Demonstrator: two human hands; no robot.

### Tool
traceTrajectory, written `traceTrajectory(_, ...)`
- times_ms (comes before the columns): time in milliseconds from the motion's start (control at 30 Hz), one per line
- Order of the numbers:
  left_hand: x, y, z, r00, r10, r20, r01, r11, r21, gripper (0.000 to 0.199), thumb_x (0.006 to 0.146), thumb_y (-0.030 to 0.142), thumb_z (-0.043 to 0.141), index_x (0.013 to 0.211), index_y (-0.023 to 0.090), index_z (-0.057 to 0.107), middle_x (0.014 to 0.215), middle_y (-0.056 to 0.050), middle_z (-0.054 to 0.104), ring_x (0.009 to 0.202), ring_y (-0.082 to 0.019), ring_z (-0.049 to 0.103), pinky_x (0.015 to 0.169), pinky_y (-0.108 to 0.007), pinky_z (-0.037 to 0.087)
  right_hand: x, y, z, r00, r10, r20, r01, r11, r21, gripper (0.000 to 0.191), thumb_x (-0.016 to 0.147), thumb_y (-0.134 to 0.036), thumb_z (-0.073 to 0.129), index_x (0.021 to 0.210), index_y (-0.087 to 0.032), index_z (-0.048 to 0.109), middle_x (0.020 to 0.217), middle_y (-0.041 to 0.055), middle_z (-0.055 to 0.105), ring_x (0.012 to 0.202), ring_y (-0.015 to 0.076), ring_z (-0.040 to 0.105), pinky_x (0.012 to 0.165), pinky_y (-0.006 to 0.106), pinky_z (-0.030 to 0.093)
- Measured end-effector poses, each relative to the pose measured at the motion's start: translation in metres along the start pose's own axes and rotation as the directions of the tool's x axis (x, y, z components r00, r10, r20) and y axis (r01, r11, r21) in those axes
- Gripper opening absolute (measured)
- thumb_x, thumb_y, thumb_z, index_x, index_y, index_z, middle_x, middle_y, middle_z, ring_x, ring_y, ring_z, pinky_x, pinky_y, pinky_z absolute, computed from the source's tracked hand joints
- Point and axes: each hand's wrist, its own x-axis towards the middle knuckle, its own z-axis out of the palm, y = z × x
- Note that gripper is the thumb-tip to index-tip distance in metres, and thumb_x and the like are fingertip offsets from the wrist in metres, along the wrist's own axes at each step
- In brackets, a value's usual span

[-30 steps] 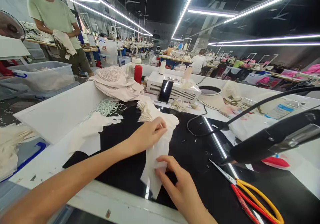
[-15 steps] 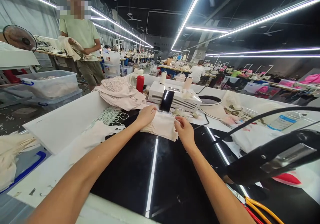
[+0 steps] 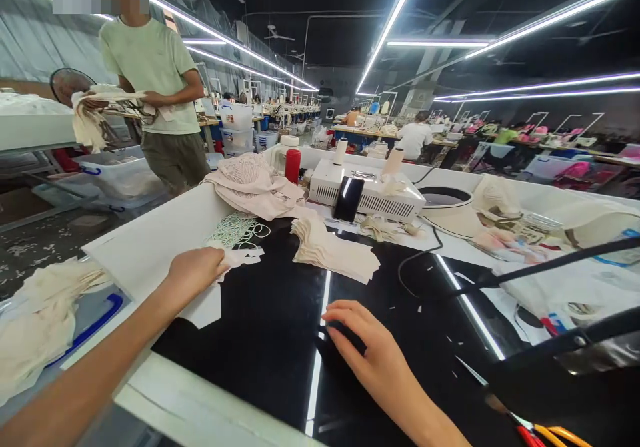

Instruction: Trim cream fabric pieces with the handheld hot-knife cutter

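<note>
A fanned stack of cream fabric pieces (image 3: 333, 247) lies on the glossy black tabletop (image 3: 270, 340), touched by neither hand. At the left side, my left hand (image 3: 196, 272) has its fingers closed on pale fabric (image 3: 240, 258), just below a tangle of mint-green cord (image 3: 235, 229). My right hand (image 3: 357, 334) hovers over the black surface in front of the stack, thumb and fingers apart, holding nothing. A dark phone (image 3: 349, 198) leans upright against a white vented box (image 3: 367, 190) behind the stack.
Scissors with orange and red handles (image 3: 540, 430) lie at the lower right, near a black machine arm (image 3: 575, 354). A cream visor (image 3: 450, 210) and a red thread spool (image 3: 293, 165) stand behind. A person in a green shirt (image 3: 150, 67) holds fabric beyond the left partition.
Both hands have left the cream stack. My left hand moved left to the pale fabric; my right hand came nearer and opened. The view shifted, and the standing person spread the held fabric.
</note>
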Motion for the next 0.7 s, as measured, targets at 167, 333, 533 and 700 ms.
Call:
traceTrajectory(167, -0.013, -0.007, 0.014, 0.999, -0.035, 0.022, 0.034, 0.999, 0.009, 0.080, 0.082, 0.072, 0.011, 0.105, 0.017, 0.064, 0.104, -0.002, 0.065, 0.070, 0.004, 0.024, 0.077, -0.014, 0.023, -0.020, -0.003, 0.007, 0.996, -0.057, 0.071, 0.057, 0.998, 0.004, 0.021, 0.104, -0.022, 0.050, 0.113, -0.027, 0.068, 0.119, 0.0000, 0.066, 0.107, 0.0082, 0.066, 0.095, 0.021, 0.054)
traceTrajectory(333, -0.023, 0.007, 0.008, 0.999, 0.012, -0.032, -0.012, 0.999, -0.030, 0.068, 0.085, 0.067, 0.012, 0.107, 0.031, 0.065, 0.116, 0.004, 0.064, 0.086, 0.002, 0.041, 0.075, -0.019, 0.013, -0.029, -0.009, 0.008, 0.989, -0.028, 0.146, 0.024, 0.999, 0.031, 0.021, 0.105, -0.023, 0.049, 0.109, -0.024, 0.069, 0.111, 0.0008, 0.068, 0.100, 0.0103, 0.067, 0.089, 0.024, 0.054)
traceTrajectory(533, -0.018, 0.013, 0.019, 0.998, 0.063, -0.028, -0.066, 0.994, -0.090, 0.055, 0.087, 0.063, 0.030, 0.103, 0.028, 0.068, 0.116, 0.003, 0.065, 0.089, 0.002, 0.044, 0.075, -0.018, 0.013, -0.038, -0.007, 0.011, 0.986, -0.012, 0.167, 0.007, 1.000, 0.030, 0.022, 0.106, -0.025, 0.047, 0.111, -0.025, 0.069, 0.110, 0.0007, 0.068, 0.101, 0.0120, 0.066, 0.092, 0.028, 0.054)
traceTrajectory(700, -0.014, 0.013, 0.020, 0.997, 0.053, -0.047, -0.060, 0.988, -0.146, 0.058, 0.088, 0.059, 0.028, 0.093, 0.017, 0.066, 0.102, -0.001, 0.064, 0.076, 0.004, 0.031, 0.074, -0.017, 0.010, -0.039, -0.005, 0.013, 0.990, -0.042, 0.134, 0.040, 0.999, 0.021, 0.021, 0.105, -0.023, 0.049, 0.110, -0.025, 0.070, 0.111, 0.0012, 0.068, 0.102, 0.0123, 0.067, 0.092, 0.028, 0.055)
